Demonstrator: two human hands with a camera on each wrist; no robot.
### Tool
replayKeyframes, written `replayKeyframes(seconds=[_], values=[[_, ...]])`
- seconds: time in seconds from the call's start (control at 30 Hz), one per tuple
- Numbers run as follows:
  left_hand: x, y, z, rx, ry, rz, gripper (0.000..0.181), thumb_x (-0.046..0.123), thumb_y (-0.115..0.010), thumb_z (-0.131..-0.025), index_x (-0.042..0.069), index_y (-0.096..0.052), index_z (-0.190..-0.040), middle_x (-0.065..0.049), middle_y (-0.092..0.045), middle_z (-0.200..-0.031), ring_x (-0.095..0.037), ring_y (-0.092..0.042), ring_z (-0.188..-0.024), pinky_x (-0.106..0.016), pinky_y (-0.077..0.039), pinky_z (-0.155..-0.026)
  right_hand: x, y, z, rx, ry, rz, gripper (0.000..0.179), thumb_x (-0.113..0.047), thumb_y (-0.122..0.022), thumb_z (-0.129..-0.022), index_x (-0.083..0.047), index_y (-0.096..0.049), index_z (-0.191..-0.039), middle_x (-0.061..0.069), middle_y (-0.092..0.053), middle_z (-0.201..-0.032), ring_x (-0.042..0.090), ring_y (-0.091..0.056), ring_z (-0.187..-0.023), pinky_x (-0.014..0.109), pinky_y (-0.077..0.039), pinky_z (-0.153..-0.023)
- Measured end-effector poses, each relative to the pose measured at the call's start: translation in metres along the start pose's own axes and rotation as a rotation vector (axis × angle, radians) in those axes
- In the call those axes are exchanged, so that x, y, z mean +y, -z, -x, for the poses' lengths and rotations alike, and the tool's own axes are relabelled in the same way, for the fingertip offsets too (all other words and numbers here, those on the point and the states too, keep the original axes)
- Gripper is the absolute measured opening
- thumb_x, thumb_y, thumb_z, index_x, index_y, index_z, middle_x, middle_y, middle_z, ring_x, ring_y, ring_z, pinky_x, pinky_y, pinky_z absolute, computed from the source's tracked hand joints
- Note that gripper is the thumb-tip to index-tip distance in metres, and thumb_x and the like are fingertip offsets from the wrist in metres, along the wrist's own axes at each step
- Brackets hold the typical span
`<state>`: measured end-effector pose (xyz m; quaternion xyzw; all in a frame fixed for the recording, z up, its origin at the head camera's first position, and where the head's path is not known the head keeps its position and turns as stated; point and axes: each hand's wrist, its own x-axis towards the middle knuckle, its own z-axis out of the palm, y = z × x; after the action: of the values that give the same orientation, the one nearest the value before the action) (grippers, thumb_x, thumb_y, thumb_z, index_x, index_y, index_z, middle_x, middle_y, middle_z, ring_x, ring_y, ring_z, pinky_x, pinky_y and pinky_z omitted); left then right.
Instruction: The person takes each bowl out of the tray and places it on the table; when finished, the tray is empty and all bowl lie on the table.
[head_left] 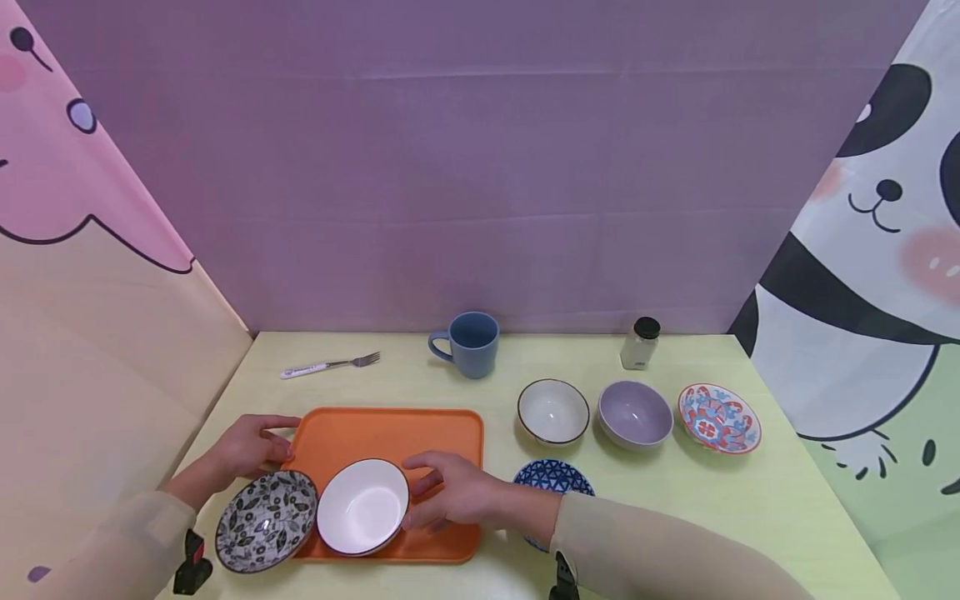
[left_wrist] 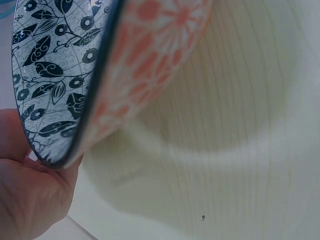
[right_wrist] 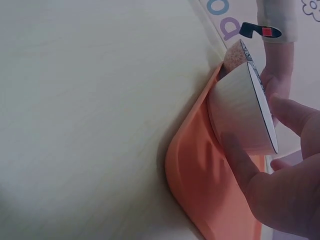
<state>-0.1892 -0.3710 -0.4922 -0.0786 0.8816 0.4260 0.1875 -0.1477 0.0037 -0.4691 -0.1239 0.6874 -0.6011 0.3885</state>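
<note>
A white bowl [head_left: 363, 507] with a dark rim stands on the orange tray [head_left: 390, 429]. My right hand [head_left: 453, 492] is at the bowl's right side, fingers spread; in the right wrist view a digit lies against the bowl's outer wall [right_wrist: 235, 110]. Left of it, a bowl with black leaves and flowers inside [head_left: 266, 522] leans over the tray's left edge. Its outside [left_wrist: 145, 60] is orange-red patterned. My left hand [head_left: 251, 446] is at that bowl's far side, fingers stretched toward the tray's left rim. The bowl hides part of this hand in the left wrist view.
A fork [head_left: 330, 365] and a blue mug [head_left: 472, 344] lie beyond the tray. To the right are a white bowl [head_left: 553, 412], a purple bowl [head_left: 636, 414], a red-and-blue patterned dish [head_left: 720, 418] and a black-lidded jar [head_left: 641, 343]. A blue patterned dish [head_left: 553, 475] is partly under my right forearm.
</note>
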Motion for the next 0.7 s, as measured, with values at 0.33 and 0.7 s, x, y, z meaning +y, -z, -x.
replayKeyframes(seconds=[0.33,0.7], values=[[0.002,0.001,-0.001,-0.004,0.002,-0.009,0.059,0.001,-0.065,-0.095,-0.008,-0.043,-0.149,-0.015,-0.073,-0.104,-0.025,-0.073,-0.087,-0.042,-0.063,-0.071,0.001,-0.006,-0.012,0.007,-0.021,-0.031,0.080,0.005,-0.082,-0.081,-0.016,-0.048,-0.150,0.012,-0.063,-0.122,0.025,-0.072,-0.085,0.047,-0.063,-0.076],[0.001,0.000,0.000,-0.003,0.013,-0.010,0.059,0.002,-0.064,-0.096,-0.009,-0.043,-0.149,-0.019,-0.072,-0.108,-0.026,-0.073,-0.089,-0.043,-0.063,-0.072,0.004,-0.012,-0.016,0.044,-0.031,-0.063,0.079,0.013,-0.080,-0.078,-0.016,-0.053,-0.147,0.013,-0.065,-0.118,0.026,-0.072,-0.082,0.048,-0.063,-0.071]])
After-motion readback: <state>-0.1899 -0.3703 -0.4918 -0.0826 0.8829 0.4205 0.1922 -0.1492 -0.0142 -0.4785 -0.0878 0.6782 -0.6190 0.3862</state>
